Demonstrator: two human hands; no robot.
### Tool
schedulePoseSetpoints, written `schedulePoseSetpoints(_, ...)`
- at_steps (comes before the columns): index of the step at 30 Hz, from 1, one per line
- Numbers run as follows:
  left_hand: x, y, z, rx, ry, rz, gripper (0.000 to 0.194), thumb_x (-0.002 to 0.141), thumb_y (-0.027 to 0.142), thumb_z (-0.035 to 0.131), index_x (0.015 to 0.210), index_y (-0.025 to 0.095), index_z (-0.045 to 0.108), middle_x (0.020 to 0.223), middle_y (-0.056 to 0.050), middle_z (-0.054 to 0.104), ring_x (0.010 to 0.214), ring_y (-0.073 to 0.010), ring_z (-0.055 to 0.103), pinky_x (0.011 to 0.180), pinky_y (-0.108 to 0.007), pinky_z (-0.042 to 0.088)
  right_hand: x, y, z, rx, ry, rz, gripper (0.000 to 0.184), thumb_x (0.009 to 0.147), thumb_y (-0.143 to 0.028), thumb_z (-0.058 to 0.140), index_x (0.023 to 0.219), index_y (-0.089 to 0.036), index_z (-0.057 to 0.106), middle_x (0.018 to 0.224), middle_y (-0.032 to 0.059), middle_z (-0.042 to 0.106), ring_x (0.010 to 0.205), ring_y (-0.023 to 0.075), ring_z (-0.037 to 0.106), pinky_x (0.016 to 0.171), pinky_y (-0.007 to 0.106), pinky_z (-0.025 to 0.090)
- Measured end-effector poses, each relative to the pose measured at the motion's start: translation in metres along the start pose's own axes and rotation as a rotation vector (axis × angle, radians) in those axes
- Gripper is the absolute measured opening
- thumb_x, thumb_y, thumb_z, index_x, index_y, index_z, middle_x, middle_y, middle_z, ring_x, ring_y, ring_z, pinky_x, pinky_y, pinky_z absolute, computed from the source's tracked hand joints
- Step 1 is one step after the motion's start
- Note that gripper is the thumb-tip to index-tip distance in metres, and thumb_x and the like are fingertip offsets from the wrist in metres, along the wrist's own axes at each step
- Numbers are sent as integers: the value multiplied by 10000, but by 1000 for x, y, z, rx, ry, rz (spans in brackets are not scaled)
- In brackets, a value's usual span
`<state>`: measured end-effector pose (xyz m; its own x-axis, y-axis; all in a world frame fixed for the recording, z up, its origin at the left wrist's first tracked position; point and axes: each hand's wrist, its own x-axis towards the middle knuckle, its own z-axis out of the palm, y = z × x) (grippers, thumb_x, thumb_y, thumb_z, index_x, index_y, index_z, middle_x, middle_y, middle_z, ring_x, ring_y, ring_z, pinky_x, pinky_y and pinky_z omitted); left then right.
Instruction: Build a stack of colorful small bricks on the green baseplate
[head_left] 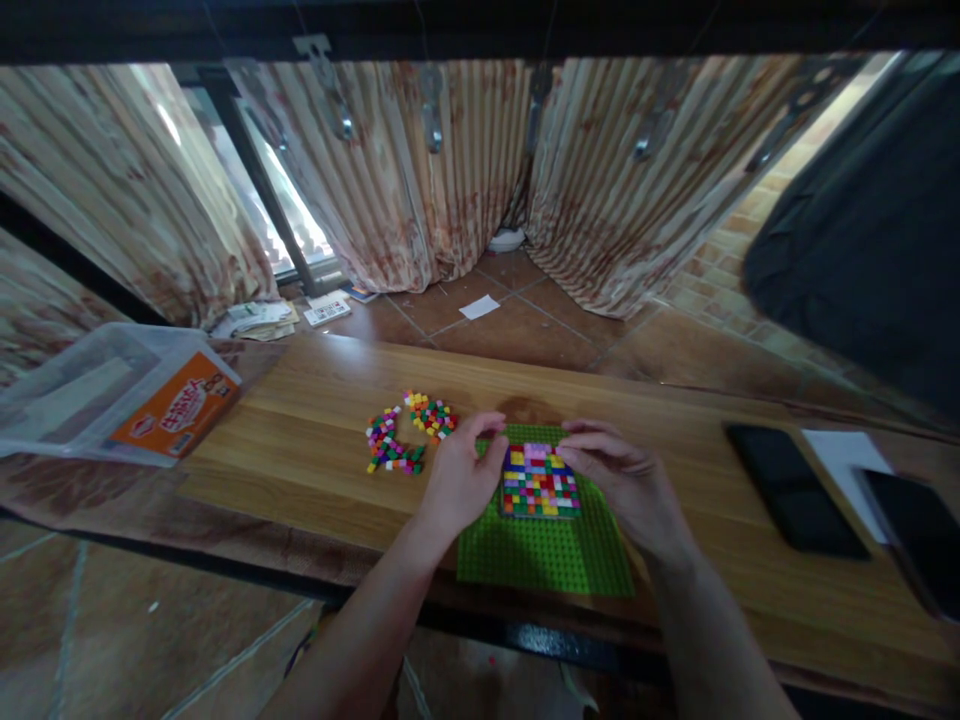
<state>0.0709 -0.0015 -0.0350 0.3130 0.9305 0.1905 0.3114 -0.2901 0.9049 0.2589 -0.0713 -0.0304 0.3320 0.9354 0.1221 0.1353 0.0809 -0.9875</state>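
A block of small multicoloured toy bricks [541, 485] sits on a green studded baseplate [544, 560], built up in rows. My left hand [463, 475] is at the block's left side, its fingers curled and the thumb apart from the forefinger, with nothing visible between them. At the block's upper right corner is my right hand [626, 480], thumb and fingers drawn together in a pinch. Whatever that pinch may hold is too small to make out. Loose bricks lie left of the baseplate in two piles, a mixed pile [386, 440] and a mostly yellow and red one [431, 415].
The wooden table [300, 430] carries a clear plastic box [67, 400] with an orange label at the far left. On the right lie a black tablet-like slab [795, 488], white paper [844, 460] and a dark phone-like device [919, 530]. Curtains [465, 180] hang beyond.
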Motion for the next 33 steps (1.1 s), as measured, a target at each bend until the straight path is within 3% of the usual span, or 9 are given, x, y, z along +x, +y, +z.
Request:
schedulePoseSetpoints(7, -1, -2, 17, -232, -98, -105, 207, 888, 165, 554, 1017, 183, 714, 1050, -53, 763, 978, -181, 700, 938, -336, 540, 1, 11, 6, -26, -19, 63, 134, 693, -426, 830, 784, -328, 819, 1091, 42, 702, 1073, 245, 636, 987, 437, 471)
schedulePoseSetpoints(26, -2, -2, 21, -276, -110, -142, 213, 863, 139, 565, 1009, 173, 717, 1078, -62, 759, 1017, -182, 691, 972, -343, 531, 1, 14, 7, -30, -26, 62, 169, 703, -427, 833, 770, -275, 795, 1044, 43, 722, 1042, 235, 640, 944, 407, 470)
schedulePoseSetpoints(33, -2, -1, 22, -268, -106, -158, 240, 865, 130, 550, 1030, 175, 717, 1093, -62, 755, 1031, -181, 688, 993, -352, 525, 0, 11, 15, 179, 19, 269, 346, 581, -422, 912, 856, -252, 787, 845, 21, 758, 756, 170, 660, 713, 318, 533)
